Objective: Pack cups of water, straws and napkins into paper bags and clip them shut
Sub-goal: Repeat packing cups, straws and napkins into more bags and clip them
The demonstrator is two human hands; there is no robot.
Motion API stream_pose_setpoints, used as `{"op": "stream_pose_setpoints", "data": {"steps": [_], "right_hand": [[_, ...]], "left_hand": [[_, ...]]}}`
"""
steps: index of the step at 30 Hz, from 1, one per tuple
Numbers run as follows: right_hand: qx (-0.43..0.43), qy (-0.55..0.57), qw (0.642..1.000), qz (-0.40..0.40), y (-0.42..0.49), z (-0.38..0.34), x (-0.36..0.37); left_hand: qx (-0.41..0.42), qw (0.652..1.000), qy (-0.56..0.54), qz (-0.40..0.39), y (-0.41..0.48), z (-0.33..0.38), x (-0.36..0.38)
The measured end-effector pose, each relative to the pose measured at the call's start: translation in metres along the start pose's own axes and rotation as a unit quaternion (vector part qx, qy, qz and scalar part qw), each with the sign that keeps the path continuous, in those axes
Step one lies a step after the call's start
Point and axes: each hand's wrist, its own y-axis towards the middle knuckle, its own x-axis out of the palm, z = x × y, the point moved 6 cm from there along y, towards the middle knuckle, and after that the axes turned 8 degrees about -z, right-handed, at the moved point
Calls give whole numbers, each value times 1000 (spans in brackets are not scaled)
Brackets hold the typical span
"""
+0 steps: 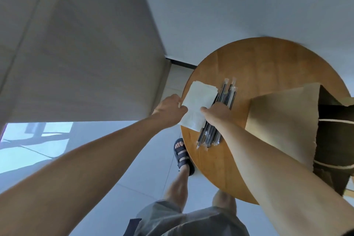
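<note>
We are standing at a round wooden counter [258, 59] and reaching out with both hands. The napkins [201, 96] are lying in a white pile near the left edge of the counter. The straws [228, 94] are lying just beside them on the right, touching the pile. They are a bunch of thin black sticks in clear wraps, with their long way pointing away from us and leaning a little to the right.

Our left hand [170, 110] is curling in at the left side of the pile. Its thumb and fingers are pinching the napkins at the edge. Our right hand [217, 112] is lying over the place where the napkins and straws meet. Its thumb is touching the napkins, but its fingers are hiding under it, so we cannot tell if it is holding anything.

The bag [279, 120] is sitting to the right of both hands, near the straws but not touching them. It is brown paper, and its mouth is opening on the far right side, dark inside. We cannot tell what is in there, and we are not seeing any cups.

We are thinking a napkin is being picked off the pile. It will need to go right, across the straws, to reach the bag's mouth — and the right hand is the nearer one for that.
</note>
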Motion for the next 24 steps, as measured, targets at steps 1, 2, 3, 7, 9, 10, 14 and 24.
{"op": "stream_pose_setpoints", "data": {"steps": [1, 2, 3, 7, 9, 10, 14, 24], "right_hand": [[-3, 0, 1000, 5, 2, 0, 1], [-3, -3, 1000, 13, 3, 0, 1], [-2, -8, 1000, 21, 4, 1, 1], [-1, -39, 999, 34, 5, 3, 3], [-5, -48, 998, 44, 5, 5, 3], [-7, -43, 998, 51, 6, 5, 3], [-8, 1, 998, 64, 8, 7, 4], [-15, -25, 995, 95, 8, 9, 1]], "left_hand": [[-2, 1000, -4, 3, 2, -3, 0], [-2, 1000, -7, 6, 3, -4, 1], [-2, 1000, -9, 8, 4, -5, 0], [0, 1000, -18, 11, 8, -5, -2], [2, 1000, -22, 13, 10, -3, -2], [3, 1000, -19, 13, 10, -2, -1], [4, 1000, -12, 10, 6, -2, 2], [6, 1000, 5, 10, -1, 0, 4]]}}
